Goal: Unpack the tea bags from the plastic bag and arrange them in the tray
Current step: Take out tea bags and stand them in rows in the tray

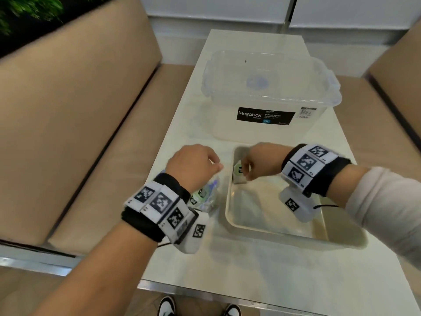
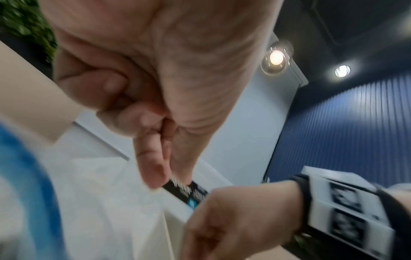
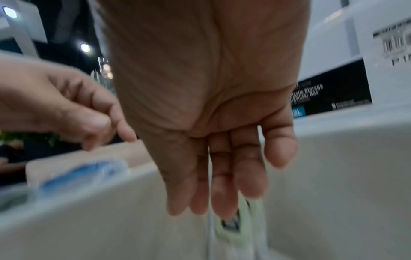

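A clear plastic bag (image 1: 206,197) with a blue zip strip (image 3: 84,174) stands on the table left of the beige tray (image 1: 273,233), with several green-labelled tea bags inside. My left hand (image 1: 193,165) is above the bag's top, its thumb and forefinger (image 2: 155,168) pressed together, apparently on the thin clear edge. My right hand (image 1: 247,173) is inside the tray's far left corner and pinches one tea bag (image 1: 238,172) upright. In the right wrist view that tea bag (image 3: 235,228) hangs behind the fingertips (image 3: 251,184), just above the tray floor.
A lidded clear Megabox storage box (image 1: 268,92) stands on the white table (image 1: 227,274) just beyond the tray. Tan bench seats (image 1: 79,110) flank the table on both sides. The rest of the tray floor (image 1: 262,208) is bare.
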Motion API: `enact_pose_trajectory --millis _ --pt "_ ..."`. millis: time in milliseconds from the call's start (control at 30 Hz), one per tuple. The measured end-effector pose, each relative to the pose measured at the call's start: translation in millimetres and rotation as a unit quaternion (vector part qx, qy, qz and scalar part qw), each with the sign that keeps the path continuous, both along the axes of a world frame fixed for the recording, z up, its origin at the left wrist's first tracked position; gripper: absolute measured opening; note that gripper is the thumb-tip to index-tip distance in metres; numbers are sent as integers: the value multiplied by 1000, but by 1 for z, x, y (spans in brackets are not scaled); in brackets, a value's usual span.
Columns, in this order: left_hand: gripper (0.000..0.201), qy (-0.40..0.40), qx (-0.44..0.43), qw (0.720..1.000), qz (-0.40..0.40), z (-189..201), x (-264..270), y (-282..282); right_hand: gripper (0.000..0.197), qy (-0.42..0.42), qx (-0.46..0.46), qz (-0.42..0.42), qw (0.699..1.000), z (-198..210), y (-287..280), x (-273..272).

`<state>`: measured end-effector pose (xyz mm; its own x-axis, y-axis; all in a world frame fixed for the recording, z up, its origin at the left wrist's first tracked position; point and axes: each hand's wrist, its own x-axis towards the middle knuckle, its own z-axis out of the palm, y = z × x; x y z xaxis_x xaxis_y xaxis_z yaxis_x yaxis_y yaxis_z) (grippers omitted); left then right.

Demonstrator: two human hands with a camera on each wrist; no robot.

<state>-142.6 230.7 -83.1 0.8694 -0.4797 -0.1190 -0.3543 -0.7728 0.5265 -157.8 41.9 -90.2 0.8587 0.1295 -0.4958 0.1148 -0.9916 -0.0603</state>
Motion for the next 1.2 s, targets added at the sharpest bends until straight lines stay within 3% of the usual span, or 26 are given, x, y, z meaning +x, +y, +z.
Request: enact_pose_trajectory --millis 67,167,267,367,467,533,667,800,967,1100,1200 --pt "4 -21 -21 999 -15 13 11 22 7 -57 43 -33 997 26 7 -3" --pt "13 -65 49 994 -74 22 21 55 5 -125 141 -65 980 57 31 -10" --pt "19 -63 112 987 -92 8 20 80 9 -141 201 -46 968 67 72 -18" --pt "39 -23 138 987 -84 -13 14 93 22 -127 146 12 981 49 115 -23" --pt "59 6 140 986 -90 -26 12 97 35 -107 -4 74 991 23 143 -22" --pt "65 15 123 988 -87 -31 11 97 29 -86 -71 90 990 16 152 -20" --pt "63 25 94 992 -75 -35 12 100 21 -73 -94 93 988 12 153 -19" --pt "58 24 31 997 -63 -26 10 100 18 -92 -71 95 989 23 148 -14" --pt "78 35 -81 991 -97 -5 10 92 22 -140 40 29 989 60 133 -3" --pt "52 111 -188 974 -68 9 8 75 15 -179 110 -10 978 86 118 -1" --pt "34 213 -325 921 -25 16 3 63 18 -194 198 -66 959 97 104 -3"
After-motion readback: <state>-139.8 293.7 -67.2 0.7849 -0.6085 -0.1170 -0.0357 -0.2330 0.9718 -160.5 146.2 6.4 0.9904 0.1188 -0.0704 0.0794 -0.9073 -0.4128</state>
